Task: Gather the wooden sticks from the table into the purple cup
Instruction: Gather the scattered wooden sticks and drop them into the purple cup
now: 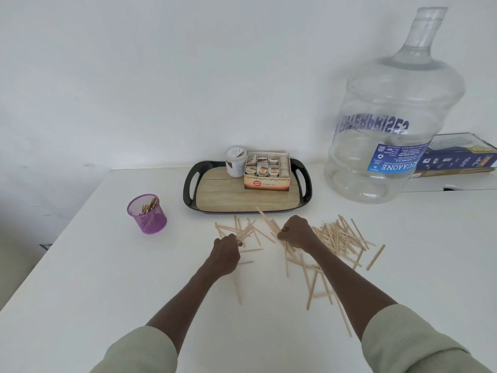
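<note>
Several thin wooden sticks [339,238] lie scattered over the white table, mostly on the right and in the middle. A purple mesh cup [147,214] stands to the left with several sticks inside. My left hand [225,253] grips a small bunch of sticks that point up and right. My right hand [295,232] is curled round another bunch of sticks, their tips reaching toward the tray. Both hands are right of the cup, a good distance from it.
A black tray [305,184] with a wood-pattern base holds a tea box [266,170] and a white jar [236,161]. A large clear water bottle [395,111] stands at the back right beside a flat blue box [457,158]. The table's left edge runs diagonally.
</note>
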`<action>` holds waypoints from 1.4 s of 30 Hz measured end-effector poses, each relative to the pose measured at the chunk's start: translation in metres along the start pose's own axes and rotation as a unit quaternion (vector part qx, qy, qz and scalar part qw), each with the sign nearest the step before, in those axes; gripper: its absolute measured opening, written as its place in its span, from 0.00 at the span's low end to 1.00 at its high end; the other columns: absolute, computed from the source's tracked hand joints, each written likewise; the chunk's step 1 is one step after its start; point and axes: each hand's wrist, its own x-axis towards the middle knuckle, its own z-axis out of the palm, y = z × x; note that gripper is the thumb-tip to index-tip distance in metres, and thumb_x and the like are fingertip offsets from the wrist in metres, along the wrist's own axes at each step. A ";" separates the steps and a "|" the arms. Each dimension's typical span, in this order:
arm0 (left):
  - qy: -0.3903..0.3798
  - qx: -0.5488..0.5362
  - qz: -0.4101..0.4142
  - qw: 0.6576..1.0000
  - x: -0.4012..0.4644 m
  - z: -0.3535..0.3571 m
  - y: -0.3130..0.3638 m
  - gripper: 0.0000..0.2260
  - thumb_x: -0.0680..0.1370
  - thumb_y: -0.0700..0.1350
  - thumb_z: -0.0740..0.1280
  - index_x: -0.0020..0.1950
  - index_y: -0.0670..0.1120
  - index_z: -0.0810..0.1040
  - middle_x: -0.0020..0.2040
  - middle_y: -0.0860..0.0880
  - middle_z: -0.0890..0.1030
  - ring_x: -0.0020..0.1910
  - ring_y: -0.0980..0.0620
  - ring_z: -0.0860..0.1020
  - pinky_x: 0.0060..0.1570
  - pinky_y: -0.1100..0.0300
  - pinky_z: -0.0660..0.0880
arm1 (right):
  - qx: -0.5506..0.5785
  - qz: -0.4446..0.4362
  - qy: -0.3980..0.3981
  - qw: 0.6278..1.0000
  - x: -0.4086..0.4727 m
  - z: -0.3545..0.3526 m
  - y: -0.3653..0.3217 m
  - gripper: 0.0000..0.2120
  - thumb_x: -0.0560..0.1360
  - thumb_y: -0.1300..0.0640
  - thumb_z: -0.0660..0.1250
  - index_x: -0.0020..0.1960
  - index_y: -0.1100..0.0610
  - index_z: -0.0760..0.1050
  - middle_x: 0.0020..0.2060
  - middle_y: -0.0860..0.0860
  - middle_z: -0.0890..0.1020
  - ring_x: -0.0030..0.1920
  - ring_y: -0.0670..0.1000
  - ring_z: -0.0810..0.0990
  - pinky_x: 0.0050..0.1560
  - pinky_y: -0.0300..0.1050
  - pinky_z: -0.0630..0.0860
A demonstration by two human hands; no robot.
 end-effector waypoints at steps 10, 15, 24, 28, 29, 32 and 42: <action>-0.007 -0.426 -0.198 0.883 0.011 -0.021 0.034 0.21 0.84 0.50 0.48 0.55 0.37 0.74 0.36 0.35 0.73 0.32 0.50 0.71 0.33 0.57 0.68 | 0.029 -0.083 0.043 0.995 -0.006 0.010 -0.040 0.16 0.71 0.62 0.71 0.27 0.65 0.73 0.25 0.53 0.72 0.29 0.49 0.71 0.32 0.43 0.68; -0.028 -0.541 -0.204 0.815 0.011 -0.025 0.052 0.26 0.82 0.64 0.49 0.43 0.44 0.73 0.29 0.51 0.63 0.28 0.54 0.62 0.31 0.59 0.62 | 0.022 -0.137 0.047 0.989 -0.015 0.010 -0.067 0.22 0.70 0.64 0.69 0.22 0.56 0.63 0.20 0.50 0.66 0.24 0.47 0.64 0.29 0.42 0.64; -0.043 -0.706 -0.160 0.689 0.016 -0.024 0.070 0.23 0.86 0.51 0.50 0.57 0.34 0.76 0.47 0.39 0.82 0.46 0.47 0.83 0.42 0.57 0.80 | -0.017 -0.136 0.022 0.990 -0.019 0.018 -0.085 0.11 0.71 0.66 0.65 0.30 0.65 0.76 0.26 0.57 0.76 0.30 0.53 0.75 0.32 0.45 0.72; 0.021 -0.697 -0.199 0.688 0.021 -0.019 0.069 0.18 0.86 0.49 0.51 0.49 0.38 0.73 0.43 0.41 0.80 0.43 0.49 0.80 0.49 0.56 0.78 | 0.016 -0.145 0.024 0.989 -0.022 0.018 -0.079 0.06 0.70 0.64 0.68 0.41 0.62 0.84 0.35 0.56 0.83 0.37 0.53 0.80 0.36 0.42 0.74; 0.042 -0.688 -0.203 0.696 0.022 -0.018 0.068 0.17 0.86 0.49 0.52 0.45 0.40 0.72 0.39 0.44 0.78 0.38 0.50 0.78 0.44 0.57 0.76 | 0.018 -0.142 0.033 0.989 -0.023 0.018 -0.077 0.06 0.71 0.62 0.70 0.44 0.61 0.85 0.37 0.54 0.84 0.39 0.51 0.79 0.37 0.40 0.74; 0.084 -0.675 -0.207 0.703 0.027 -0.018 0.063 0.16 0.85 0.49 0.55 0.40 0.45 0.68 0.32 0.48 0.69 0.30 0.52 0.69 0.35 0.58 0.70 | 0.030 -0.111 0.093 0.989 -0.021 0.021 -0.065 0.09 0.72 0.57 0.70 0.40 0.65 0.81 0.38 0.58 0.84 0.40 0.56 0.80 0.42 0.51 0.77; 0.134 -0.648 -0.184 0.727 0.026 -0.039 0.090 0.20 0.77 0.54 0.69 0.33 0.44 0.67 0.25 0.49 0.65 0.22 0.53 0.64 0.27 0.58 0.67 | 0.447 0.160 0.064 0.878 -0.033 0.054 -0.058 0.17 0.78 0.50 0.64 0.44 0.64 0.81 0.37 0.57 0.84 0.37 0.52 0.80 0.48 0.51 0.81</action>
